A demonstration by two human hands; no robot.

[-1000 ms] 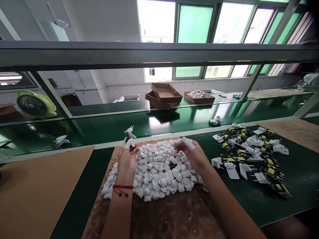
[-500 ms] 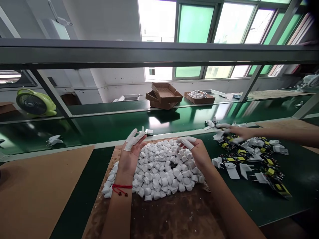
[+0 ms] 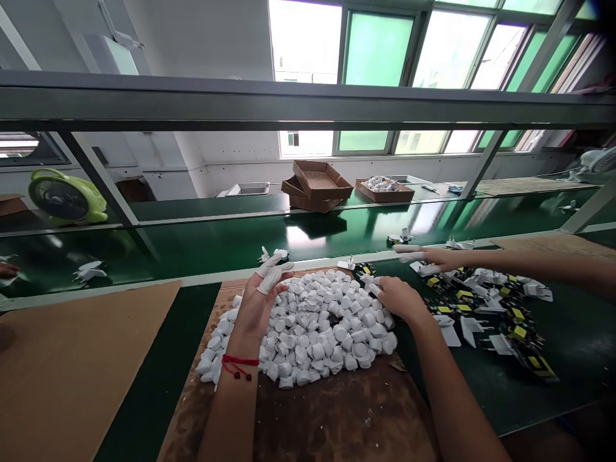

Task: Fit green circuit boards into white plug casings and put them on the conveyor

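Observation:
A heap of small white plastic caps (image 3: 308,333) covers the brown board in front of me. My left hand (image 3: 260,295), with white finger covers and a red cord at the wrist, hangs over the heap's left side, fingers stretched and holding nothing. At the heap's far right edge is a white plug with a dark circuit board (image 3: 359,265). The fingers of my right hand (image 3: 397,296) extend leftward just beside this plug; I cannot tell whether they touch it. Behind my left fingertips, another plug assembly (image 3: 274,255) lies on the green belt.
On the right, a co-worker's hand (image 3: 426,256) reaches over many plug assemblies with yellow parts (image 3: 481,305). The green belt (image 3: 216,244) carries other plug assemblies. Cardboard trays (image 3: 320,183) stand beyond it. A metal beam (image 3: 308,106) crosses above; a green fan (image 3: 67,197) stands left.
My right hand has shifted right and lower, and a plug with circuit board now shows left of its fingers. The belt's plugs have moved left. The co-worker's hand has moved left.

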